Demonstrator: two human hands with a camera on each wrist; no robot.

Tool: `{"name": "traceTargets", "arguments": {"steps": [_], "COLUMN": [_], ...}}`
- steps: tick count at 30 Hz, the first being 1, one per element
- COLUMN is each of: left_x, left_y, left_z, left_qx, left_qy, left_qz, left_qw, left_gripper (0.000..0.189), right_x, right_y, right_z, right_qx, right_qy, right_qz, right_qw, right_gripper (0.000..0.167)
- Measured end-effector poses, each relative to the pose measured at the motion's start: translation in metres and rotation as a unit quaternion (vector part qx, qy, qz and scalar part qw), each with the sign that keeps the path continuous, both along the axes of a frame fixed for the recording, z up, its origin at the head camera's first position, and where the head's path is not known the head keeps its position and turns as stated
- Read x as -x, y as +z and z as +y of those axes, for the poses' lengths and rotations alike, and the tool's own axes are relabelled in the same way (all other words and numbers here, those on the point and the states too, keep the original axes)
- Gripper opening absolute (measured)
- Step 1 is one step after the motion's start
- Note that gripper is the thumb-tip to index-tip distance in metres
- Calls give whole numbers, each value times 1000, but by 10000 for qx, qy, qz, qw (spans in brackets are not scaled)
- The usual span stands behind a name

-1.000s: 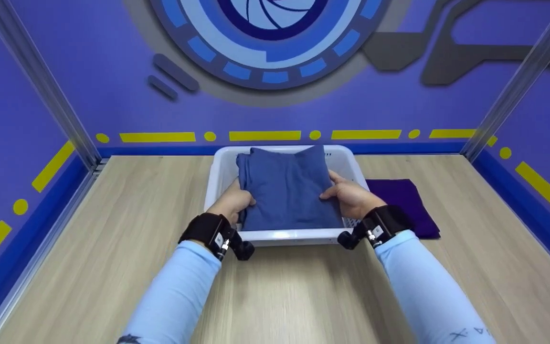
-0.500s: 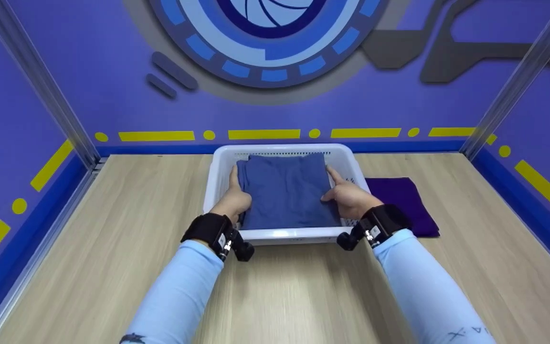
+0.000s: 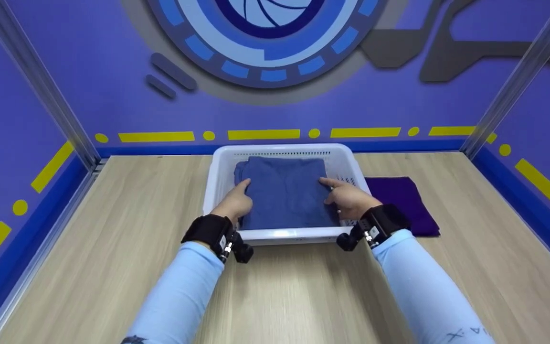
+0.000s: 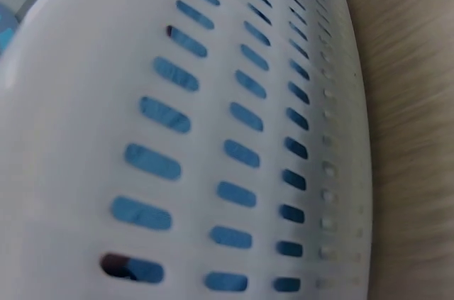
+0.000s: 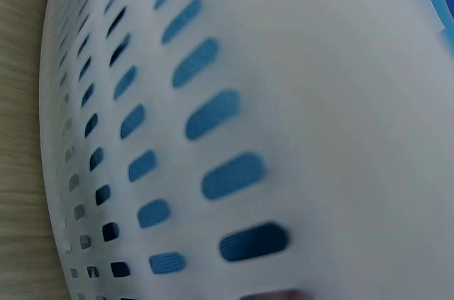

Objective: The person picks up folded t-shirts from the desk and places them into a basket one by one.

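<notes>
Blue cloth (image 3: pixel 287 200): folded, lying in the white basket (image 3: pixel 294 233) — right between both hands.
Left hand (image 3: pixel 233 200): fingertip on the cloth's left side, can't tell if it's gripping.
Right hand (image 3: pixel 350 198): apart from the other, touching the right side — can't tell there either.
Purple cloth (image 3: pixel 403 203): on the table (image 3: pixel 284 286), right beside the basket.

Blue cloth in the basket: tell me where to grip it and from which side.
Likely best by its left and right edges, one hand from each side, down over the rim of the basket: the blue cloth lies folded and broad, with both side edges in reach. The left hand and right hand are there.
</notes>
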State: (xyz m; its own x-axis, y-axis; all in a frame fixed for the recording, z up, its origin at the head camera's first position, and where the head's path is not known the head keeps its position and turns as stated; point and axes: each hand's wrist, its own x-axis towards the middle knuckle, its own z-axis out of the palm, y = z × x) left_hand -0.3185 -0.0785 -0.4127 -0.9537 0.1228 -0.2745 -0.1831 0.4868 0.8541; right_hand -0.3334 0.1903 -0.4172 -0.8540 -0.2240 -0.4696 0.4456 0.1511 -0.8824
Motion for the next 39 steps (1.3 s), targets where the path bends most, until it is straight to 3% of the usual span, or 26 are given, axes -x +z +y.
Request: {"name": "traceTargets", "arguments": {"steps": [4, 7, 10, 13, 14, 16, 18, 21, 27, 31, 34, 39], "left_x": [5, 5, 35, 54, 57, 39, 24, 8, 0, 0, 0, -5], "left_y": [-5, -8, -52, -74, -76, -50, -28, -9, 2, 7, 9, 12], "left_z": [-1, -4, -10, -12, -12, -9, -6, -4, -8, -14, -16, -14], "left_qx": [587, 1071, 1158, 1128, 1137, 1264, 1333, 1382, 1307, 835, 725, 629], "left_qy": [-60, -224, -199, -152, -144, -219, -246, -250, -259, -129, -126, -191], "left_qz": [-29, 196, 482, 336, 314, 115, -25, -86, -49, -416, -331, 275], "left_qw": [9983, 9938, 9919, 9929, 9929, 9917, 9908, 9901, 9911, 9956, 9967, 9975], "left_gripper": [68, 64, 64, 63, 61, 58, 57, 56, 54, 58, 56, 54], "right_x": [0, -1, -2, -1, -1, -1, -2, -1, 1, 1, 1, 1], "right_y": [-1, -1, -3, -4, -5, -5, -4, -4, -7, -7, -6, -5], "right_z": [-1, -1, -2, -2, -3, -3, -3, -3, -3, -3, -2, 0], "right_qx": [-282, -389, -451, -418, -410, -386, -424, -529, -532, -514, -519, -431], "right_qy": [-103, -152, -157, -132, -99, -91, -89, -147, -245, -285, -302, -301], "right_qz": [40, 77, 127, 211, 239, 258, 271, 258, 235, 241, 255, 261], "right_qw": [9995, 9991, 9988, 9988, 9988, 9989, 9987, 9982, 9980, 9980, 9979, 9983], "right_gripper": [75, 72, 64, 33, 20, 6, 11, 8, 6, 6, 5, 9]}}
